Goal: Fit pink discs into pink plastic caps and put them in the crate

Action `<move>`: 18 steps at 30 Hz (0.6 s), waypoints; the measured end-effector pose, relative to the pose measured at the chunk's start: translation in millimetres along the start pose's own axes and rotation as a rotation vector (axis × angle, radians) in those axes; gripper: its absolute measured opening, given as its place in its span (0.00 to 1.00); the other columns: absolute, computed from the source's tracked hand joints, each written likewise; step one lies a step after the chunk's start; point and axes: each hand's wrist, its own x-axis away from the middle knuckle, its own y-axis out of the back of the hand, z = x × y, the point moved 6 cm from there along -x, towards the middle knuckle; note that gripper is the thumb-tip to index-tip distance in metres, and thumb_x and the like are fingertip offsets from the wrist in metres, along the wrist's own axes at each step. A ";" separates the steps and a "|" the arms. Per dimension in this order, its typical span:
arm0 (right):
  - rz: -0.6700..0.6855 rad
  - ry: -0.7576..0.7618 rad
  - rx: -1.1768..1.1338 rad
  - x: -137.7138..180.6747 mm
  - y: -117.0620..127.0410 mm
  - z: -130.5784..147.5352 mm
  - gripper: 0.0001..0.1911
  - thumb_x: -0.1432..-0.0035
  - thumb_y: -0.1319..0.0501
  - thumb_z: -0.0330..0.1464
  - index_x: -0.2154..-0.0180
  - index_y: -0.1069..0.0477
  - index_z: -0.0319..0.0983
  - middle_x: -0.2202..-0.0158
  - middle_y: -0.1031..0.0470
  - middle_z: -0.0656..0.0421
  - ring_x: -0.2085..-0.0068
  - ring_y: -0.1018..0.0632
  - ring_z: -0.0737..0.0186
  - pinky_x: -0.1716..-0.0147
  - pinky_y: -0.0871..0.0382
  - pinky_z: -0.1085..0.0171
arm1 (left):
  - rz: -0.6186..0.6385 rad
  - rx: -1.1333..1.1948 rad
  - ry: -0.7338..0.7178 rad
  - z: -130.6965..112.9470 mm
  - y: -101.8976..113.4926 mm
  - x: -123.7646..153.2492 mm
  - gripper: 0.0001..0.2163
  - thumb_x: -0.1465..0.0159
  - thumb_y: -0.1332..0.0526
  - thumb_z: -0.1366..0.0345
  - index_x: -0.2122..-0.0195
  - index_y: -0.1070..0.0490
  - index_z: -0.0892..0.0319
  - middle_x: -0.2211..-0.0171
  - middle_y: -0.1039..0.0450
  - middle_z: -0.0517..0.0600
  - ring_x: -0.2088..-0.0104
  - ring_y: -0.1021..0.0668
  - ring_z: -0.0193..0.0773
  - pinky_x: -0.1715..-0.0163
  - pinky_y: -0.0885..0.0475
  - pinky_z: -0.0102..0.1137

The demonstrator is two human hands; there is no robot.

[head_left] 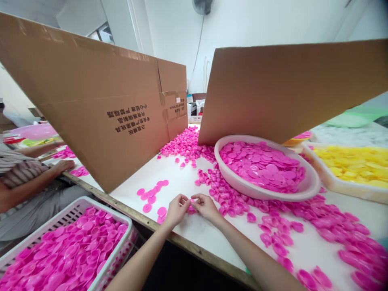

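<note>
My left hand (178,209) and my right hand (206,207) meet over the front part of the white table. Between their fingertips, both closed, is a small pink plastic piece (191,207), mostly hidden by the fingers. Left of my hands lie several flat pink discs (151,194), with a couple more discs (161,211) close to my left hand. On the right, pink cup-shaped pieces (232,202) spread in a loose pile across the table.
A round basin (266,197) of pink discs stands right, beside a tray (348,190) of yellow pieces. Cardboard panels (130,93) rise behind. A white basket (129,226) of pink pieces sits below the table edge, lower left. Another person's hand (65,165) rests at left.
</note>
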 end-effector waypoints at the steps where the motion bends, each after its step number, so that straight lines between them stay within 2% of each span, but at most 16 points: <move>1: 0.003 -0.058 -0.012 -1.1 -1.4 -5.1 0.12 0.53 0.42 0.30 0.63 0.31 0.34 0.83 0.32 0.63 0.83 0.33 0.73 0.83 0.40 0.73 | -0.006 -0.054 -0.014 1.6 -0.6 -0.5 0.09 0.46 0.46 0.59 0.71 0.36 0.59 0.78 0.32 0.44 0.78 0.28 0.30 0.77 0.35 0.25; 3: 0.035 -0.176 -0.024 -1.5 -4.1 -13.4 0.10 0.53 0.41 0.30 0.65 0.32 0.34 0.84 0.32 0.63 0.85 0.34 0.74 0.86 0.42 0.75 | 0.015 -0.121 -0.004 7.5 -2.1 -1.0 0.08 0.46 0.46 0.60 0.72 0.36 0.59 0.77 0.31 0.45 0.78 0.28 0.30 0.76 0.35 0.25; 6: 0.148 -0.315 -0.026 0.3 -8.3 -18.0 0.07 0.53 0.42 0.31 0.69 0.31 0.34 0.84 0.31 0.61 0.85 0.31 0.72 0.88 0.40 0.74 | 0.119 -0.140 0.072 16.5 -4.5 -2.0 0.09 0.44 0.49 0.59 0.70 0.37 0.59 0.78 0.30 0.45 0.79 0.28 0.30 0.77 0.36 0.25; 10: 0.236 -0.405 -0.017 2.7 -9.9 -18.0 0.05 0.54 0.41 0.30 0.74 0.32 0.34 0.85 0.31 0.60 0.83 0.27 0.65 0.87 0.34 0.71 | 0.277 -0.284 0.094 10.9 -6.2 -11.8 0.09 0.44 0.48 0.60 0.69 0.36 0.59 0.78 0.30 0.46 0.76 0.28 0.33 0.76 0.37 0.26; 12: 0.229 -0.417 -0.018 3.3 -9.7 -18.7 0.05 0.55 0.41 0.31 0.74 0.33 0.34 0.85 0.30 0.60 0.82 0.26 0.64 0.87 0.33 0.71 | 0.211 -0.401 0.057 1.3 -5.0 -21.6 0.10 0.43 0.50 0.59 0.69 0.36 0.60 0.72 0.30 0.49 0.72 0.29 0.34 0.72 0.37 0.28; 16: 0.239 -0.414 -0.048 4.1 -12.1 -22.1 0.07 0.55 0.39 0.32 0.74 0.34 0.35 0.85 0.30 0.61 0.84 0.27 0.66 0.89 0.35 0.72 | -0.100 -0.689 -0.045 -17.0 -10.1 -32.4 0.11 0.40 0.53 0.60 0.63 0.37 0.59 0.63 0.35 0.53 0.61 0.33 0.40 0.64 0.40 0.33; 18: 0.262 -0.417 -0.062 3.1 -12.7 -23.8 0.07 0.56 0.39 0.32 0.75 0.34 0.35 0.86 0.31 0.62 0.85 0.28 0.67 0.90 0.35 0.73 | -0.146 -0.805 -0.076 -18.7 -18.8 -31.8 0.11 0.40 0.53 0.60 0.62 0.37 0.58 0.62 0.37 0.53 0.60 0.35 0.42 0.63 0.41 0.35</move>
